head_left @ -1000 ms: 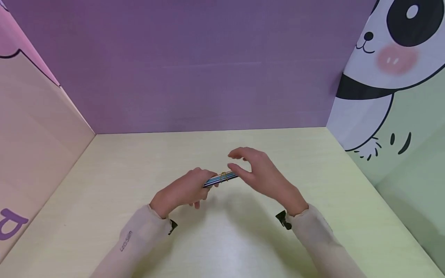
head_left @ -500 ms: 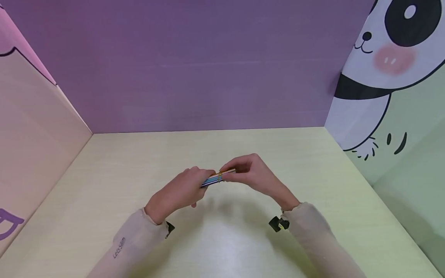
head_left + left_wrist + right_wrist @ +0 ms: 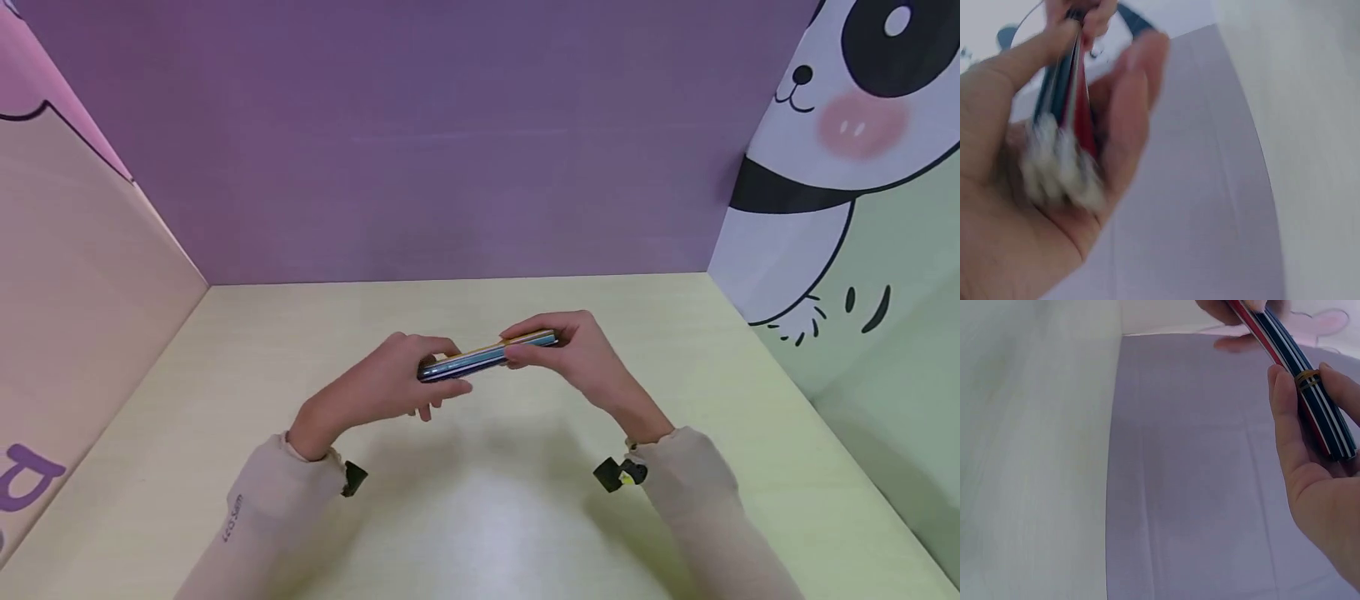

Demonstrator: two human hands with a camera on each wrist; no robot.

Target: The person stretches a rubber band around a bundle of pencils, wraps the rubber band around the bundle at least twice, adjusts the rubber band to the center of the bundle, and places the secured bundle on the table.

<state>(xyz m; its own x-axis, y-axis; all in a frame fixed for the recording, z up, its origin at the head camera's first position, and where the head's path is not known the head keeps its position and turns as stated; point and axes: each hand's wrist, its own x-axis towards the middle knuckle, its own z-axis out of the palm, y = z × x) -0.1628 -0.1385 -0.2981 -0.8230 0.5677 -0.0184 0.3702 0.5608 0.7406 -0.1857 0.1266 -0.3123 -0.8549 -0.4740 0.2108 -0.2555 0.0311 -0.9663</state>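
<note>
Between the hands, off the table, a bundle of pencils (image 3: 477, 360) tilts up to the right in the head view. Its long sides show blue, white, dark and red. A yellow rubber band (image 3: 1307, 379) circles it near the right end. My right hand (image 3: 588, 367) pinches the bundle beside the band, thumb on one side and fingers on the other. My left hand (image 3: 375, 379) is loosely around the other end, with the thumb stretched along below it. In the left wrist view the blurred whitish pencil ends (image 3: 1060, 165) lie over the left palm.
A pale table (image 3: 480, 517) spreads below the hands. Behind it stands a purple wall (image 3: 450, 150). A pink-beige panel (image 3: 82, 275) rises on the left, and a green panel (image 3: 885, 392) with a panda drawing on the right.
The right hand has come in from apart and taken hold of the bundle near the band. The bundle has risen and moved right, while the left hand's grip has loosened toward its left end.
</note>
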